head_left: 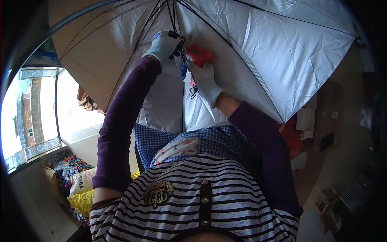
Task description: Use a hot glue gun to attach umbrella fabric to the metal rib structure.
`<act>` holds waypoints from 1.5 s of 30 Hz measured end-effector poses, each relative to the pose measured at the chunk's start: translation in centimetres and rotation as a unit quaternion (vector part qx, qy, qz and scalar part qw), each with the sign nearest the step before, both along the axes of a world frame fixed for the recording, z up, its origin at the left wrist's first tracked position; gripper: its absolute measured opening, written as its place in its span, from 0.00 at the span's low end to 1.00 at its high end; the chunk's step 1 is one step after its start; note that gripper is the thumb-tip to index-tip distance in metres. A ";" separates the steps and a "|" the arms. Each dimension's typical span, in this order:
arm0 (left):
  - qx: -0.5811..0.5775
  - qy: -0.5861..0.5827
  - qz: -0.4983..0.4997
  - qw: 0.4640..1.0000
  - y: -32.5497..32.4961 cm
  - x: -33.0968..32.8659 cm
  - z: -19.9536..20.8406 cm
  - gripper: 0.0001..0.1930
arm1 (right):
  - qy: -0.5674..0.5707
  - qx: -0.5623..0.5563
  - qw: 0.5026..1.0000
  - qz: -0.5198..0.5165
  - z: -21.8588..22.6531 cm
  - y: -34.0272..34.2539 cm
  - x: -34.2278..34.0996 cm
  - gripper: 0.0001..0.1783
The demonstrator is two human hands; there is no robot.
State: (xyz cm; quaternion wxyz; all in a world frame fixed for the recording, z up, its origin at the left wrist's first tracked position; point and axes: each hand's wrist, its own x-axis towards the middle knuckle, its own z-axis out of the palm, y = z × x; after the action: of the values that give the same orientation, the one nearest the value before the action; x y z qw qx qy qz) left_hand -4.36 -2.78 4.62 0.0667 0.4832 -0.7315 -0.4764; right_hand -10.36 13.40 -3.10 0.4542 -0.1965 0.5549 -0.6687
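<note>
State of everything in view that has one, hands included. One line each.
Umbrella: spread open, silvery panels creased
Left hand: gloved, fingers curled by the umbrella's rods; grip unclear
Right hand: gloved, closed on the red thing
Red thing: held, against the silvery panels; kind unclear
Purple sleeves: worn on both forearms
Striped shirt: worn
Checked cloth: in folds
Yellow bag: crumpled

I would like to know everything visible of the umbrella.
The umbrella is open, its creased silvery-grey inner side facing the camera. Thin dark ribs fan down from the picture's top across fabric that looks coated. It fills much of the upper view. The left grip, gloved, seems to touch its ribs.
</note>
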 end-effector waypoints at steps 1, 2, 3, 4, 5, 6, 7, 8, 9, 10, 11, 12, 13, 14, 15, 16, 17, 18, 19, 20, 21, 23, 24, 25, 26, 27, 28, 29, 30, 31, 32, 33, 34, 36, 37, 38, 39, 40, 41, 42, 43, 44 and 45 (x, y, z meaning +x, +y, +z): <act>0.001 0.001 -0.005 1.000 0.0 -0.1 0.2 0.11 | -0.001 0.007 1.000 -0.008 -0.1 -0.2 0.2 0.10; 0.005 -0.002 -0.005 1.000 -0.1 0.3 0.4 0.11 | -0.003 0.013 1.000 -0.012 0.1 -0.2 0.4 0.11; 0.009 -0.005 -0.005 1.000 -0.2 0.6 0.5 0.11 | -0.002 0.014 1.000 -0.013 0.2 0.0 0.5 0.11; 0.011 -0.010 -0.007 1.000 -0.2 0.6 0.7 0.11 | -0.016 0.029 0.999 0.008 1.0 0.5 0.6 0.11; 0.010 -0.012 -0.011 1.000 -0.3 0.5 0.8 0.11 | -0.029 0.044 0.998 0.028 1.8 1.0 0.7 0.12; 0.007 -0.018 -0.022 1.000 -0.3 0.5 0.9 0.10 | -0.043 0.059 0.996 0.049 2.2 1.3 0.7 0.12; 0.005 -0.022 -0.032 0.999 -0.3 0.5 1.1 0.09 | -0.042 0.060 0.996 0.047 2.3 1.4 0.6 0.12; 0.004 -0.026 -0.042 0.999 -0.3 0.4 1.2 0.09 | -0.023 0.063 0.996 0.055 2.3 1.5 0.5 0.13; 0.004 -0.026 -0.043 0.999 -0.2 0.3 1.3 0.09 | -0.004 0.067 0.996 0.063 2.3 1.6 0.3 0.13; 0.010 -0.033 -0.040 0.999 -0.2 0.1 1.5 0.09 | 0.014 0.070 0.995 0.071 2.4 1.7 0.2 0.13; 0.015 -0.040 -0.037 0.998 -0.2 0.0 1.6 0.10 | 0.014 0.071 0.995 0.069 2.4 1.8 0.1 0.13; 0.020 -0.048 -0.033 0.998 -0.2 -0.1 1.5 0.11 | 0.019 0.068 0.995 0.069 2.6 1.8 0.1 0.12; 0.021 -0.048 -0.034 0.998 -0.3 -0.1 1.4 0.11 | 0.023 0.066 0.995 0.068 2.7 1.8 0.1 0.11; 0.017 -0.050 -0.033 0.998 -0.6 -0.1 1.1 0.11 | 0.028 0.063 0.995 0.068 2.8 1.9 0.1 0.10; 0.012 -0.052 -0.032 0.998 -0.8 -0.2 0.9 0.11 | 0.027 0.064 0.995 0.067 2.7 2.0 0.0 0.10; 0.007 -0.053 -0.031 0.998 -1.0 -0.2 0.7 0.10 | -0.013 0.036 0.996 0.082 2.7 2.2 -0.2 0.11; 0.008 -0.054 -0.033 0.998 -1.1 -0.2 0.6 0.10 | -0.053 0.008 0.994 0.097 2.6 2.3 -0.5 0.12; 0.005 -0.053 -0.033 0.998 -1.3 -0.2 0.5 0.10 | -0.093 -0.020 0.989 0.111 2.5 2.4 -0.8 0.13; 0.001 -0.052 -0.033 0.998 -1.4 -0.2 0.4 0.10 | -0.093 -0.021 0.989 0.110 2.4 2.5 -1.1 0.13; -0.003 -0.051 -0.033 0.998 -1.5 -0.1 0.4 0.10 | -0.107 -0.015 0.986 0.124 2.4 2.4 -1.4 0.13; -0.004 -0.051 -0.034 0.998 -1.5 -0.1 0.3 0.10 | -0.122 -0.011 0.983 0.139 2.3 2.4 -1.6 0.14; -0.011 -0.066 -0.033 0.997 -1.7 -0.1 0.2 0.10 | -0.135 -0.008 0.979 0.152 1.6 2.0 -2.2 0.15; -0.016 -0.074 -0.034 0.997 -1.7 -0.2 0.3 0.10 | -0.169 -0.032 0.971 0.166 0.5 1.8 -2.4 0.16; -0.018 -0.072 -0.038 0.997 -1.7 -0.3 0.4 0.10 | -0.203 -0.056 0.961 0.180 -0.6 1.7 -2.6 0.17; -0.002 -0.061 -0.043 0.997 -1.6 -0.4 0.4 0.10 | -0.237 -0.081 0.949 0.193 -1.6 1.5 -2.8 0.19; 0.014 -0.051 -0.047 0.997 -1.7 -0.4 0.5 0.10 | -0.236 -0.083 0.949 0.192 -2.0 1.5 -2.9 0.19; 0.031 -0.041 -0.052 0.997 -1.7 -0.4 0.6 0.10 | -0.088 -0.137 0.965 0.205 -2.4 1.5 -3.2 0.19; 0.029 -0.041 -0.056 0.997 -1.8 -0.3 0.8 0.10 | 0.062 -0.186 0.957 0.212 -2.7 1.5 -3.4 0.20; 0.036 -0.041 -0.065 0.996 -2.0 -0.2 1.1 0.11 | 0.211 -0.228 0.926 0.212 -3.1 1.5 -3.7 0.21; 0.042 -0.041 -0.074 0.995 -2.2 -0.2 1.3 0.11 | 0.213 -0.228 0.927 0.207 -3.5 1.5 -3.8 0.21; 0.048 -0.043 -0.079 0.995 -2.4 0.2 1.4 0.11 | 0.109 -0.138 0.968 0.181 -2.7 1.3 -3.3 0.19; 0.048 -0.046 -0.080 0.995 -2.5 0.5 1.3 0.11 | 0.003 -0.045 0.987 0.152 -1.8 1.1 -2.8 0.16; 0.062 -0.015 -0.081 0.995 -2.5 0.5 1.2 0.11 | -0.103 0.048 0.987 0.116 -1.3 1.1 -2.6 0.14; 0.091 0.044 -0.081 0.992 -2.5 0.7 1.0 0.10 | -0.170 0.020 0.976 0.139 -1.4 1.2 -3.2 0.16; 0.091 0.042 -0.084 0.991 -2.3 0.8 1.2 0.10 | -0.233 -0.008 0.958 0.164 -1.5 1.3 -3.5 0.18; 0.086 0.015 -0.078 0.993 -2.1 0.8 1.4 0.10 | -0.296 -0.035 0.936 0.190 -1.6 1.2 -3.5 0.20; 0.079 -0.008 -0.075 0.994 -1.9 0.1 1.8 0.11 | -0.293 -0.037 0.937 0.185 -2.4 1.2 -3.8 0.20; 0.072 -0.032 -0.073 0.994 -1.7 -0.6 2.0 0.11 | -0.160 -0.079 0.966 0.186 -4.0 1.1 -3.8 0.19; 0.071 -0.030 -0.078 0.994 -1.5 -1.4 2.3 0.11 | -0.022 -0.117 0.976 0.182 -5.1 1.1 -3.8 0.18; 0.052 -0.045 -0.080 0.994 -1.4 -1.4 2.2 0.11 | 0.112 -0.153 0.965 0.180 -5.2 1.0 -3.5 0.17; 0.033 -0.060 -0.083 0.994 -1.4 -1.5 2.2 0.11 | 0.112 -0.153 0.965 0.180 -5.4 1.0 -3.7 0.17; 0.015 -0.076 -0.084 0.993 -1.4 -1.1 2.1 0.11 | 0.084 -0.116 0.972 0.184 -4.2 1.3 -3.6 0.17; 0.015 -0.077 -0.081 0.994 -1.4 -0.8 2.1 0.11 | 0.056 -0.078 0.977 0.188 -2.7 1.6 -3.6 0.16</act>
State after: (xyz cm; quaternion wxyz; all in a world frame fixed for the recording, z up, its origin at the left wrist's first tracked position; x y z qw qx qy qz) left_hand -5.11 -4.18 6.77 -0.0364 0.4584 -0.7639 -0.4527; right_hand -13.94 14.98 -5.80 0.5230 -0.3693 0.4786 -0.6008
